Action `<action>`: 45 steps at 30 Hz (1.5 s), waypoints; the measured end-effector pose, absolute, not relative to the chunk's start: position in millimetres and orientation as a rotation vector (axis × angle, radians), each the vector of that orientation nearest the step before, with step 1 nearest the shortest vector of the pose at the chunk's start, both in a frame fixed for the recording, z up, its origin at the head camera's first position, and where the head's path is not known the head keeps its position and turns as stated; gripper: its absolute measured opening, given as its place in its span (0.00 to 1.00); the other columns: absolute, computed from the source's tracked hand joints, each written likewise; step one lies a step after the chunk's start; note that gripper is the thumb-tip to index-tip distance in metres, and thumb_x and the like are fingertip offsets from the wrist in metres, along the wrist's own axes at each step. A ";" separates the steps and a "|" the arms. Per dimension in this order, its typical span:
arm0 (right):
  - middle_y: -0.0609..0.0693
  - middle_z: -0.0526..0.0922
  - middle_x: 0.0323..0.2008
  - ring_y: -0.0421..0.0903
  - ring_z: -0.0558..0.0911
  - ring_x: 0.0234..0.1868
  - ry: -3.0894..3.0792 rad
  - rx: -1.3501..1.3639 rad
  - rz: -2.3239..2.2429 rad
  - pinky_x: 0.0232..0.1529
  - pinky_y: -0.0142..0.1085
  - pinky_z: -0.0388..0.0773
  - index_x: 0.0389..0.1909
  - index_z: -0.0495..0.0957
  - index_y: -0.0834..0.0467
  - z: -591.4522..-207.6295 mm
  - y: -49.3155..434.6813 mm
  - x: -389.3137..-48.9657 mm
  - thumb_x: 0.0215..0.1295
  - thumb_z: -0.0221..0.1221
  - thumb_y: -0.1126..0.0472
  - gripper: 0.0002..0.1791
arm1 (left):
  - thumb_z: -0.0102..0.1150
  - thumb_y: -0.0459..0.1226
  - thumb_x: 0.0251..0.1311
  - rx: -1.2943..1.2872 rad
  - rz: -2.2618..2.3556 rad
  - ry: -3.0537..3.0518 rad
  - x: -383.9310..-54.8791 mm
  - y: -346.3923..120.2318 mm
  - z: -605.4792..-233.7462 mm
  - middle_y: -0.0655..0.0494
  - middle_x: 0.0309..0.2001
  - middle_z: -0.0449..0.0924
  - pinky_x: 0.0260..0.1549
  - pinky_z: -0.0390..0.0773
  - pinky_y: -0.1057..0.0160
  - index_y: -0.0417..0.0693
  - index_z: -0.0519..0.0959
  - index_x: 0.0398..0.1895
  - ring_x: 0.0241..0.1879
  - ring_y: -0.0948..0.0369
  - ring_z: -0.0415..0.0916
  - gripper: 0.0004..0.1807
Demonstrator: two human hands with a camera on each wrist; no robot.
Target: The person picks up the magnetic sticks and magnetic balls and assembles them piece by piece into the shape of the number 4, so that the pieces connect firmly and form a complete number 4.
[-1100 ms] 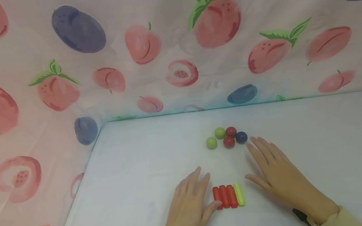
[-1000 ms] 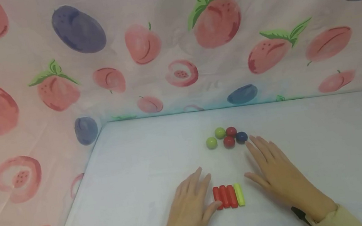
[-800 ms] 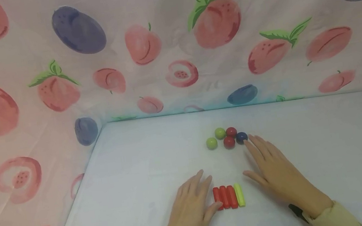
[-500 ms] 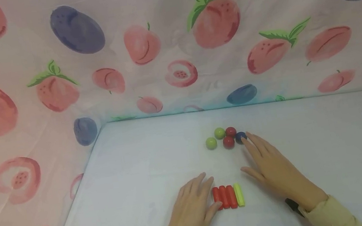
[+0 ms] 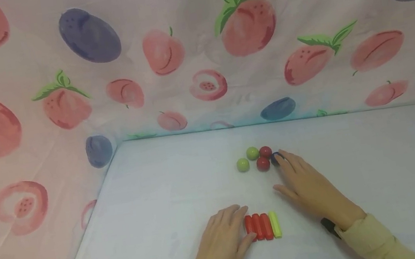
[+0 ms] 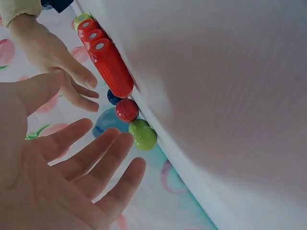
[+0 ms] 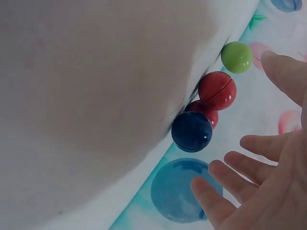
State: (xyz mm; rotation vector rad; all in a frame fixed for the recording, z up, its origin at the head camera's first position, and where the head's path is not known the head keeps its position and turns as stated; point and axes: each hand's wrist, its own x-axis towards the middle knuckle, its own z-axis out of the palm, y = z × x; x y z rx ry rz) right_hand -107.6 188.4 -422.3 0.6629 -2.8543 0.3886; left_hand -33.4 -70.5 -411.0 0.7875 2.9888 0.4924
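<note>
My right hand hovers over the table with fingers extended and thumb apart, holding nothing. Its fingertips partly cover a glossy blue ball in the head view. Beside that ball are two red balls and two green balls. Nearer the front, three red ribbed sticks and one yellow-green stick lie side by side in a row. My left hand is just left of the row, fingers spread and slightly bent. Its thumb tip overlaps the leftmost red stick in the head view.
A white-covered table carries everything. Behind it and to its left hangs a pink cloth printed with peaches and dark plums. A dark object shows under the right wrist, by a beige sleeve.
My right hand has moved left and forward, its fingertips now over part of the blue ball. The left hand has drawn slightly back and right. Balls and sticks stay put.
</note>
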 end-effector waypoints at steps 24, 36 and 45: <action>0.68 0.65 0.68 0.63 0.66 0.69 -2.949 0.606 0.404 0.68 0.55 0.66 0.69 0.61 0.72 -423.4 185.1 -123.3 0.68 0.61 0.50 0.39 | 0.69 0.49 0.59 0.875 0.395 2.945 -32.8 -61.5 -413.7 0.59 0.49 0.80 0.48 0.78 0.63 0.50 0.77 0.58 0.48 0.63 0.77 0.26; 0.68 0.70 0.62 0.63 0.69 0.65 -2.899 0.640 0.423 0.66 0.55 0.68 0.64 0.65 0.72 -422.6 187.0 -128.3 0.68 0.60 0.59 0.30 | 0.71 0.46 0.56 0.912 0.365 3.023 -34.2 -59.8 -414.7 0.61 0.47 0.80 0.40 0.75 0.69 0.49 0.80 0.53 0.43 0.65 0.76 0.23; 0.67 0.71 0.61 0.62 0.71 0.63 -2.908 0.613 0.398 0.63 0.54 0.72 0.62 0.67 0.71 -419.9 185.6 -131.8 0.68 0.60 0.61 0.27 | 0.72 0.46 0.55 0.870 0.361 2.979 -37.1 -59.8 -410.8 0.59 0.46 0.81 0.39 0.76 0.69 0.47 0.81 0.51 0.43 0.64 0.76 0.23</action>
